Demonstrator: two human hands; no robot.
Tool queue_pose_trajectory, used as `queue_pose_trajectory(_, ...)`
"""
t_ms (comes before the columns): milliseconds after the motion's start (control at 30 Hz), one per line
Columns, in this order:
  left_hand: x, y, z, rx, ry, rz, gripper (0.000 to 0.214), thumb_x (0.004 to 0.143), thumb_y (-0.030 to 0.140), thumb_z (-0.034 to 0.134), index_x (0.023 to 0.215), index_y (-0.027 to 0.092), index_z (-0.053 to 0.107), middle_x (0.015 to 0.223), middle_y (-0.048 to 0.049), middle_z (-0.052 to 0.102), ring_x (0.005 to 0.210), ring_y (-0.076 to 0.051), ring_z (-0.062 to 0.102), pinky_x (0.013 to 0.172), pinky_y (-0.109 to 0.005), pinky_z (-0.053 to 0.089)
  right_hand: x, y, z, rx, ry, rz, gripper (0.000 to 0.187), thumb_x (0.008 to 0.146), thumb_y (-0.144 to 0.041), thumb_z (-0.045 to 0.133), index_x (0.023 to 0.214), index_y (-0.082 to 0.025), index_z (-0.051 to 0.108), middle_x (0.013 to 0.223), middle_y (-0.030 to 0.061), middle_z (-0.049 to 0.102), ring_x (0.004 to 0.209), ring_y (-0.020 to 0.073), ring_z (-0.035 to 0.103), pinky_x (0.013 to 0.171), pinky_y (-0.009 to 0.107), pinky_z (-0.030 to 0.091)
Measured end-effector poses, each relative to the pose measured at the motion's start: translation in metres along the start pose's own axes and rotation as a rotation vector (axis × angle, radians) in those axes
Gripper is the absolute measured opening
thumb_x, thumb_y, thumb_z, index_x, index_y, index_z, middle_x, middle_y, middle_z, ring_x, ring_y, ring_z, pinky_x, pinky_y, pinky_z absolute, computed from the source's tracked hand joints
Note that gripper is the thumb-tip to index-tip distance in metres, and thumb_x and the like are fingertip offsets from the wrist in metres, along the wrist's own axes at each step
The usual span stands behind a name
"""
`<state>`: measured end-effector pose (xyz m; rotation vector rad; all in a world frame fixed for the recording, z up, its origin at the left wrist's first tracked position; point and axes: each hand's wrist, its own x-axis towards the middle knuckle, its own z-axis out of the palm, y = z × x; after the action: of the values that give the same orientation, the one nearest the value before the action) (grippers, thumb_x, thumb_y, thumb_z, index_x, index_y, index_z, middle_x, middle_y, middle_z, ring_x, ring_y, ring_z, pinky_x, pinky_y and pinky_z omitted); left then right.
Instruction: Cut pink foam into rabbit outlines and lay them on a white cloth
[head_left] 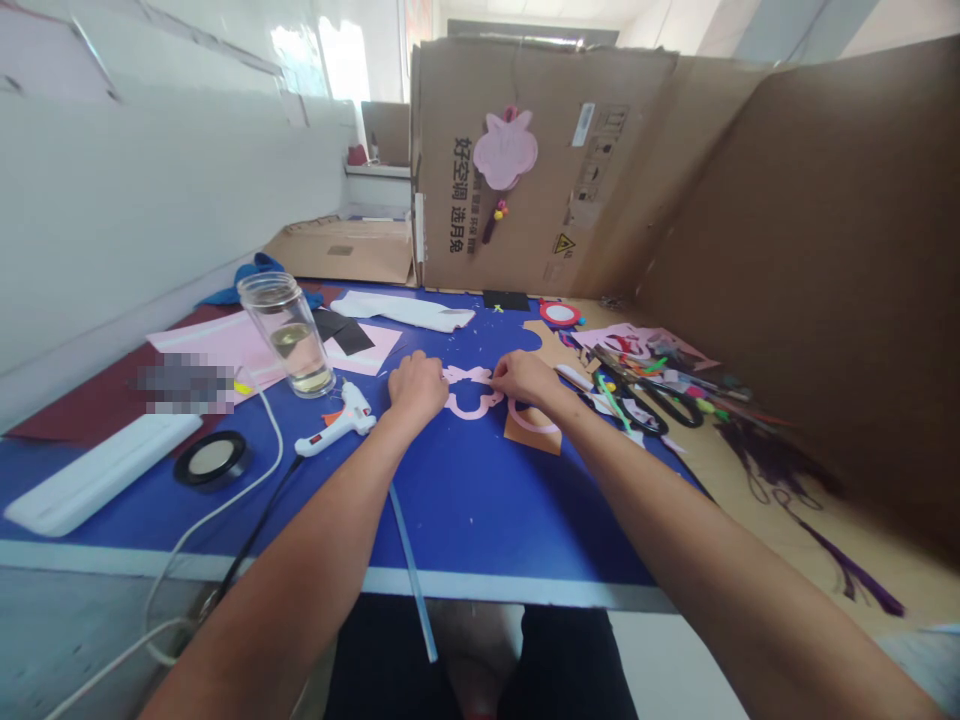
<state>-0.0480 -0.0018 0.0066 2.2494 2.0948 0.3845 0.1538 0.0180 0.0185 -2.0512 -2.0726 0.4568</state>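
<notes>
A pink cut-out frame shape (471,396) lies flat on the blue table (480,500). My left hand (417,386) is curled, its fingers pressed down on the left side of the shape. My right hand (523,377) pinches the shape's upper right edge. Just right of the shape a pink ring (529,420) lies on a tan paper piece (532,432). A white glue gun (339,425) rests on the table a little left of my left hand, its cord trailing off the front edge.
A glass jar (289,334) with some liquid stands at the left on pink sheets (225,345). Black-handled scissors (651,398) and craft scraps lie at the right. A roll of tape (211,459), a white box (94,472) and cardboard walls (787,250) surround the table.
</notes>
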Motion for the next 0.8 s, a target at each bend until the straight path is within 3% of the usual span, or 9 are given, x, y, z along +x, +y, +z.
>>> queue_pose_trajectory(100, -0.001, 0.001, 0.0, 0.001, 0.001, 0.006, 0.022, 0.098, 0.027, 0.061, 0.107, 0.024, 0.081, 0.126, -0.0158, 0.068, 0.121, -0.036, 0.064, 0.094, -0.047, 0.055, 0.008, 0.005, 0.004, 0.025, 0.079, -0.095, 0.027, 0.091, -0.036, 0.077, 0.115, -0.024, 0.081, 0.105, 0.0097, 0.082, 0.095, 0.0246, 0.076, 0.078, 0.029, 0.052)
queue_pose_trajectory(200, -0.001, 0.001, 0.0, 0.013, 0.007, 0.009, 0.022, 0.099, 0.027, 0.061, 0.108, 0.023, 0.081, 0.126, -0.0161, 0.069, 0.122, -0.036, 0.064, 0.095, -0.047, 0.055, 0.018, 0.003, 0.004, 0.025, 0.069, -0.18, 0.039, 0.092, -0.039, 0.079, 0.128, -0.024, 0.077, 0.117, 0.0094, 0.081, 0.1, 0.0233, 0.075, 0.081, 0.027, 0.052)
queue_pose_trajectory(300, -0.001, 0.001, 0.0, 0.03, 0.013, 0.016, 0.023, 0.099, 0.029, 0.06, 0.108, 0.023, 0.08, 0.127, -0.0162, 0.069, 0.121, -0.037, 0.065, 0.094, -0.047, 0.056, 0.026, -0.002, 0.0, 0.002, -0.03, -0.186, 0.04, 0.088, -0.035, 0.083, 0.127, -0.025, 0.078, 0.111, 0.007, 0.082, 0.096, 0.0219, 0.075, 0.077, 0.024, 0.051)
queue_pose_trajectory(600, -0.001, 0.0, 0.001, 0.031, 0.018, 0.017, 0.023, 0.098, 0.031, 0.062, 0.109, 0.024, 0.08, 0.128, -0.0152, 0.07, 0.121, -0.035, 0.065, 0.093, -0.045, 0.056, 0.024, -0.018, -0.009, 0.01, -0.193, -0.129, 0.01, 0.083, -0.02, 0.079, 0.093, -0.02, 0.084, 0.074, 0.0041, 0.078, 0.064, 0.0173, 0.07, 0.06, 0.023, 0.047)
queue_pose_trajectory(667, 0.0, -0.001, 0.002, 0.018, 0.013, 0.018, 0.022, 0.098, 0.032, 0.063, 0.109, 0.024, 0.08, 0.128, -0.0155, 0.07, 0.121, -0.036, 0.065, 0.093, -0.046, 0.056, 0.022, -0.018, -0.009, 0.026, -0.192, -0.131, 0.013, 0.084, -0.02, 0.078, 0.095, -0.019, 0.084, 0.075, 0.0044, 0.078, 0.064, 0.0172, 0.07, 0.061, 0.023, 0.048)
queue_pose_trajectory(800, 0.001, -0.003, 0.003, 0.005, 0.015, 0.021, 0.023, 0.097, 0.031, 0.062, 0.108, 0.024, 0.081, 0.127, -0.0165, 0.069, 0.12, -0.037, 0.065, 0.092, -0.048, 0.056, 0.023, -0.015, -0.01, 0.039, -0.088, -0.16, 0.036, 0.084, -0.025, 0.082, 0.12, -0.023, 0.081, 0.096, 0.0046, 0.083, 0.074, 0.017, 0.072, 0.067, 0.022, 0.05)
